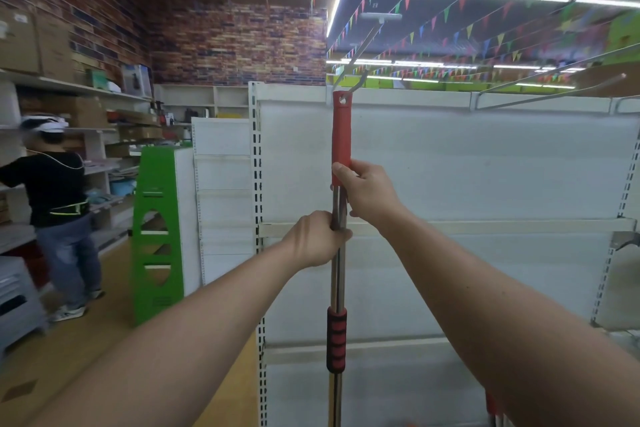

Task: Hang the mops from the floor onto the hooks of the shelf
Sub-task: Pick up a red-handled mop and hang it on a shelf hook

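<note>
- I have the mop (pixel 336 274) upright in front of the white shelf (pixel 450 166), its steel pole running from the bottom edge of the view up to a red handle cap.
- My left hand (pixel 317 239) has its grip wrapped tight around the bare steel part of the pole, just above the ribbed red-and-black sleeve.
- My right hand (pixel 369 192) is clamped on the pole too, higher up, right at the lower end of the red cap.
- The hanging hole (pixel 343 100) in the top of the cap sits level with the shelf's top edge, just beside the tip of a metal hook (pixel 356 81) that sticks out toward me.
- From this angle I cannot tell whether the hook tip is already in the hole or only touching the cap beside it.
- I judge I am at the hooking step: the mop is off the floor and raised, but not yet hanging on its own.
- The next move calls for a small lift and a nudge so the hole slides along the hook.
- I would then ease both hands off, keeping the pole plumb so the cap does not slip off the tip.
- More hooks (pixel 554 87) stick out from the shelf top further to the right.
</note>
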`<act>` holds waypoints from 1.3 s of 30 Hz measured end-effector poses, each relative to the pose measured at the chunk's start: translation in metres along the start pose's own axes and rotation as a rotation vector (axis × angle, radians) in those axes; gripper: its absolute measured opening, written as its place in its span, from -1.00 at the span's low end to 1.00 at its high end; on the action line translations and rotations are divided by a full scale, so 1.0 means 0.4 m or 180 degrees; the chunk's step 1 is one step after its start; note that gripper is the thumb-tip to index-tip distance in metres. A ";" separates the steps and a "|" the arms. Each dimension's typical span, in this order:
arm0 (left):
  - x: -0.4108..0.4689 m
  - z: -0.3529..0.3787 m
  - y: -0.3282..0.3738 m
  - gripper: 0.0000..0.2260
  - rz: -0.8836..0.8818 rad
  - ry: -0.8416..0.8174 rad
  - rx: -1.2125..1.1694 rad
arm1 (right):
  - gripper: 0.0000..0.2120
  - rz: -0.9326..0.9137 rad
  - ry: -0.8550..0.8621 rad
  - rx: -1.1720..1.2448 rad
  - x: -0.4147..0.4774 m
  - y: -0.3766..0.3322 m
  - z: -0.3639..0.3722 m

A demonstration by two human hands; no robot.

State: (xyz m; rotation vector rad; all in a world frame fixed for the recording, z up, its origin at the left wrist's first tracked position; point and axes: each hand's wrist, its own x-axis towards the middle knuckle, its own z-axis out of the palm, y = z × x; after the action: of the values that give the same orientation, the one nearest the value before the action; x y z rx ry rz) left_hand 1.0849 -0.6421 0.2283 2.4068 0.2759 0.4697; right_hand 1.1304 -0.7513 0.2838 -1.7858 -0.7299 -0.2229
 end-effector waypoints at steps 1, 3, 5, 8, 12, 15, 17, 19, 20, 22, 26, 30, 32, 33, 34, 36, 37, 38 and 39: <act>0.008 0.002 -0.001 -0.74 0.0000 0.0001 -0.0001 | -0.67 0.0007 -0.0001 -0.0012 0.008 0.004 0.002; 0.026 0.004 -0.005 -0.76 -0.0004 -0.0006 0.0014 | -0.68 0.0013 0.0000 -0.0015 0.024 0.010 0.004; 0.042 0.006 -0.010 -0.76 -0.0009 -0.0007 0.0026 | -0.69 -0.0006 -0.0003 -0.0027 0.040 0.017 0.007; 0.065 0.008 -0.020 -0.74 0.0002 -0.0001 0.0040 | -0.70 -0.0025 -0.0001 -0.0068 0.059 0.029 0.016; 0.091 0.012 -0.031 -0.73 0.0014 0.0008 0.0090 | -0.69 -0.0042 0.0036 -0.0086 0.082 0.041 0.026; 0.105 0.011 -0.036 -0.74 -0.0001 -0.0006 0.0088 | -0.71 -0.0030 0.0031 -0.0101 0.095 0.044 0.032; 0.112 0.009 -0.038 -0.74 -0.0022 -0.0022 0.0073 | -0.69 -0.0015 0.0032 -0.0122 0.103 0.046 0.035; 0.118 0.007 -0.040 -0.74 -0.0049 -0.0048 0.0040 | -0.67 -0.0005 0.0042 -0.0141 0.111 0.050 0.040; 0.121 0.006 -0.041 -0.74 -0.0063 -0.0064 0.0029 | -0.66 -0.0006 0.0047 -0.0143 0.113 0.052 0.042; 0.126 0.005 -0.042 -0.74 -0.0098 -0.0104 -0.0006 | -0.66 -0.0001 0.0062 -0.0130 0.120 0.056 0.047; 0.137 -0.001 -0.041 -0.73 -0.0179 -0.0198 -0.0005 | -0.69 0.0020 0.0039 -0.0120 0.134 0.060 0.055; 0.154 -0.005 -0.044 -0.72 -0.0254 -0.0269 0.0003 | -0.73 0.0059 0.0012 -0.0077 0.148 0.066 0.064; 0.161 -0.006 -0.046 -0.73 -0.0279 -0.0287 -0.0004 | -0.73 0.0059 0.0017 -0.0067 0.153 0.068 0.068; 0.165 -0.008 -0.047 -0.73 -0.0286 -0.0293 -0.0003 | -0.73 0.0053 0.0027 -0.0061 0.155 0.069 0.069; 0.169 -0.009 -0.048 -0.72 -0.0290 -0.0301 -0.0001 | -0.73 0.0049 0.0034 -0.0052 0.158 0.071 0.070; 0.175 -0.011 -0.051 -0.72 -0.0278 -0.0314 -0.0002 | -0.73 0.0046 0.0030 -0.0037 0.162 0.072 0.071; 0.178 -0.013 -0.053 -0.72 -0.0269 -0.0319 -0.0011 | -0.74 0.0046 0.0016 -0.0034 0.163 0.073 0.071; 0.179 -0.013 -0.055 -0.72 -0.0260 -0.0321 -0.0022 | -0.75 0.0044 0.0003 -0.0030 0.166 0.075 0.071; 0.181 -0.013 -0.056 -0.71 -0.0249 -0.0319 -0.0031 | -0.75 0.0046 -0.0005 -0.0025 0.167 0.076 0.071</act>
State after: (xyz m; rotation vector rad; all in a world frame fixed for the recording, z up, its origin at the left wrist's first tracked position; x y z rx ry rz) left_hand 1.1472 -0.5996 0.2364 2.3917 0.3215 0.3134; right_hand 1.1948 -0.7061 0.2827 -1.7984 -0.7177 -0.2149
